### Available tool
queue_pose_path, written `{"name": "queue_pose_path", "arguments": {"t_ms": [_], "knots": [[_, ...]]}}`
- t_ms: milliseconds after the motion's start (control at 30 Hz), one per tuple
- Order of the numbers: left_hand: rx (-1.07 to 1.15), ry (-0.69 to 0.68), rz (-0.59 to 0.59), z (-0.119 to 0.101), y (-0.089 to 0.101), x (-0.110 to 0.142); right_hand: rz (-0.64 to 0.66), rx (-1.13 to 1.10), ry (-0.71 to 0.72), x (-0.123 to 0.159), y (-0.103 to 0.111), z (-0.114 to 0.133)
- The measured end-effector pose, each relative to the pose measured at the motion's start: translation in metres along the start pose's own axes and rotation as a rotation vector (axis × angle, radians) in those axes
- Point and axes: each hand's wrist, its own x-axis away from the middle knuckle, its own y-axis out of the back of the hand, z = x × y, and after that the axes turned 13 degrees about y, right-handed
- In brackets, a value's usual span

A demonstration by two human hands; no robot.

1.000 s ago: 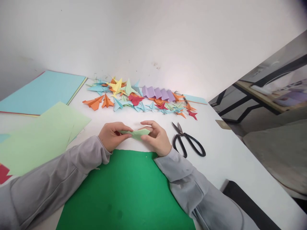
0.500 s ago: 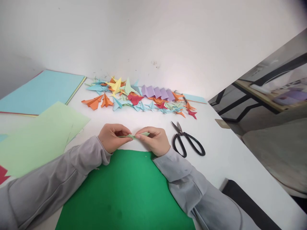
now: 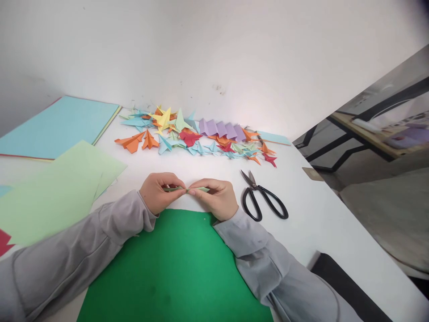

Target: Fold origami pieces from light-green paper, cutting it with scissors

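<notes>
Between my two hands is a small piece of folded light green paper (image 3: 203, 189), mostly covered by the fingers. My left hand (image 3: 161, 191) pinches its left part, thumb below and fingers above. From the other side my right hand (image 3: 216, 195) pinches it too, and the fingertips of both hands nearly meet at its middle. The hands are just beyond the far edge of a green sheet (image 3: 177, 264). Black-handled scissors (image 3: 254, 188) lie to the right of my right hand, blades slightly apart.
Many folded paper shapes (image 3: 189, 137) in several colours line the wall, with a purple pleated strip (image 3: 221, 129) among them. Light green sheets (image 3: 63, 192) and a blue-topped paper stack (image 3: 63, 125) lie left. A black object (image 3: 342, 286) rests at the lower right.
The fingertips have drawn slightly closer together, and the light green paper between them looks flatter. Both hands keep their pinch; the things on the table stay put.
</notes>
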Motion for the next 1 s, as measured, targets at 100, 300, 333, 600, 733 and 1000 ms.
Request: {"name": "queue_pose_path", "arguments": {"t_ms": [100,300,333,600,733,1000], "knots": [[0.003,0.005,-0.007,0.0002,-0.0007,0.0004,-0.010,-0.043,0.009,0.0008,-0.0013,-0.0013],[0.025,0.002,0.006,0.0007,-0.0010,0.0007,-0.011,-0.144,0.018,0.0027,-0.0018,-0.0036],[0.029,-0.001,0.005,0.0006,-0.0010,0.0007,-0.010,-0.132,0.016,0.0031,-0.0013,-0.0034],[0.037,-0.025,0.014,-0.0009,-0.0011,0.0013,0.035,-0.069,-0.016,0.0037,0.0013,-0.0019],[-0.010,-0.098,0.016,-0.0019,-0.0020,0.0028,0.074,-0.030,0.071,0.0037,-0.0014,-0.0004],[-0.062,-0.166,0.062,-0.0012,-0.0008,0.0023,0.168,0.011,0.149,0.0041,-0.0022,0.0003]]}}
